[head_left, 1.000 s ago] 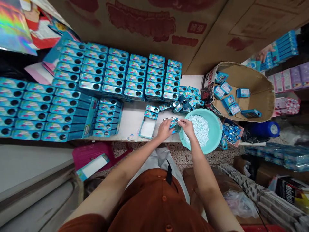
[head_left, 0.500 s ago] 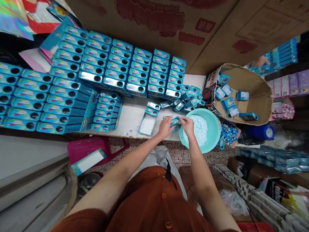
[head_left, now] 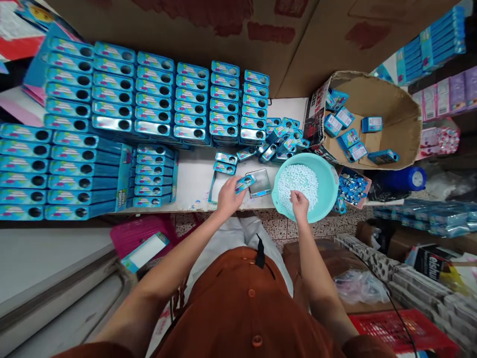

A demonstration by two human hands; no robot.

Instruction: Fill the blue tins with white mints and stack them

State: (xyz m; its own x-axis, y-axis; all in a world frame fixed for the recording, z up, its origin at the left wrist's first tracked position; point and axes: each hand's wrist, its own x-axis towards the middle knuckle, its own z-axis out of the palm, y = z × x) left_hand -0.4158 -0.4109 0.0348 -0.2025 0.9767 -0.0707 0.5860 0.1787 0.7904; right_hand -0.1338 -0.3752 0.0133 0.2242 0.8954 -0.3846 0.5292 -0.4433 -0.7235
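A small blue tin (head_left: 245, 184) is held in my left hand (head_left: 229, 199), over an open-topped tray (head_left: 214, 191) on the white table. My right hand (head_left: 299, 204) is over the turquoise basin (head_left: 328, 186), its fingers pinched together at the white pellets (head_left: 303, 179); whatever they hold is too small to make out. Between my hands a square silver tin (head_left: 260, 183) lies on the table. Two more small tins (head_left: 225, 164) rest behind my left hand.
Rows of blue tins (head_left: 154, 89) stand along the back and left. Loose tins (head_left: 288, 136) are heaped behind the basin. A cardboard box (head_left: 395, 112) with several blue packets and a small box of blue caps (head_left: 352, 189) are at the right. A pink stool (head_left: 137, 231) stands below the table.
My left hand has moved left with the small tin, uncovering the silver tin. My right hand has left the tin and moved over the pellets. Another person's hand at the upper right is gone.
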